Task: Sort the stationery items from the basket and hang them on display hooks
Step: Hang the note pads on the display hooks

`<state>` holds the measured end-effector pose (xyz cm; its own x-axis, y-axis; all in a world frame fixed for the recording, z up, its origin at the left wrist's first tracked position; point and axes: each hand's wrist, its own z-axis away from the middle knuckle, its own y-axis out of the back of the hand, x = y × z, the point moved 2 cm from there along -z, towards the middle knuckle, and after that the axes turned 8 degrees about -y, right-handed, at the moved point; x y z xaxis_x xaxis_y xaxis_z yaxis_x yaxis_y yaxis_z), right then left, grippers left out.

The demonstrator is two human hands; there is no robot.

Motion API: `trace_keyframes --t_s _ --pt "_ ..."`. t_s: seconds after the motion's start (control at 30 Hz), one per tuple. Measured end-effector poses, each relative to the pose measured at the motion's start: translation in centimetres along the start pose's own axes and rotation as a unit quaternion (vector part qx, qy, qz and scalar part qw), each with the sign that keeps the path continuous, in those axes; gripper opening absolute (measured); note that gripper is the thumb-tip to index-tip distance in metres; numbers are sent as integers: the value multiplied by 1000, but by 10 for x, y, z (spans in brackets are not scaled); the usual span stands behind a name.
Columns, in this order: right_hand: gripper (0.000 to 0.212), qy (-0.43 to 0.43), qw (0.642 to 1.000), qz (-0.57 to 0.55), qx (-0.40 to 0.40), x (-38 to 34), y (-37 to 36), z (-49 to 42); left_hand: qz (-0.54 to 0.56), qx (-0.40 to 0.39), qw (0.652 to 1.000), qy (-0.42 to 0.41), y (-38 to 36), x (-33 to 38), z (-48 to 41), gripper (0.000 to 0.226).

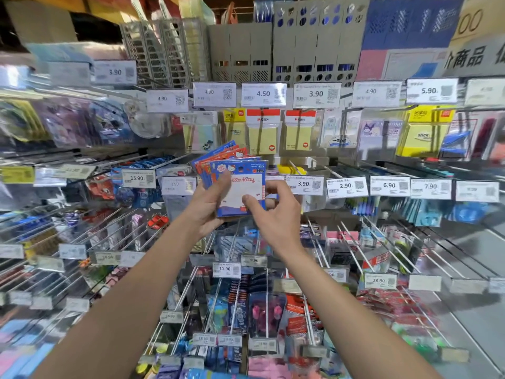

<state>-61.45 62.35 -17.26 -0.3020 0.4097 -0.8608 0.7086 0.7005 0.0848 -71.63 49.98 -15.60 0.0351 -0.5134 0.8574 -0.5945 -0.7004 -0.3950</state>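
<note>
My left hand (209, 205) grips a fanned stack of blue and red Hello Kitty sticky-note packs (218, 157), thumb across the front one. The front pack (241, 187), blue-edged with a white centre and a hang hole at its top, is pinched at its lower right corner by my right hand (273, 212). Both hands are raised in front of the middle row of display hooks (296, 168). The basket is out of view.
Rows of metal hooks with price tags cover the wall. Yellow sticky-note packs (262, 135) hang just above the hands. A 3.90 tag (304, 184) sits right of the stack, a 2.90 tag (177, 184) to its left. Grey file holders (273, 50) stand on top.
</note>
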Motion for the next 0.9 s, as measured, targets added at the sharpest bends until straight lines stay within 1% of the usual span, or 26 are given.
trace_keyframes --t_s 0.07,0.13,0.27,0.33,0.4,0.47,0.6,0.73,0.9 --pt "28 -23 999 -39 -8 2 0 2 1 12 999 42 0 1 3 75" --pt "28 -51 996 -73 -13 4 4 0 10 28 997 68 2 2 7 75" --pt "29 -66 994 -85 -17 2 12 -1 9 53 997 50 5 2 12 50" --pt "29 -59 996 -65 -15 0 16 0 6 52 998 42 3 3 14 47" --pt "29 -64 995 -75 -33 -2 19 0 6 45 998 33 1 3 15 49" --pt "30 -71 991 -90 -67 -2 19 -1 2 41 999 24 0 3 17 52" --pt "36 -53 988 -84 -116 -2 21 0 -10 47 999 26 -3 3 22 55" --pt "33 -42 986 -78 -140 -1 26 0 -6 48 998 39 -6 3 28 57" --pt "32 -33 985 -66 -158 -3 29 1 -10 41 998 36 -10 4 32 62"
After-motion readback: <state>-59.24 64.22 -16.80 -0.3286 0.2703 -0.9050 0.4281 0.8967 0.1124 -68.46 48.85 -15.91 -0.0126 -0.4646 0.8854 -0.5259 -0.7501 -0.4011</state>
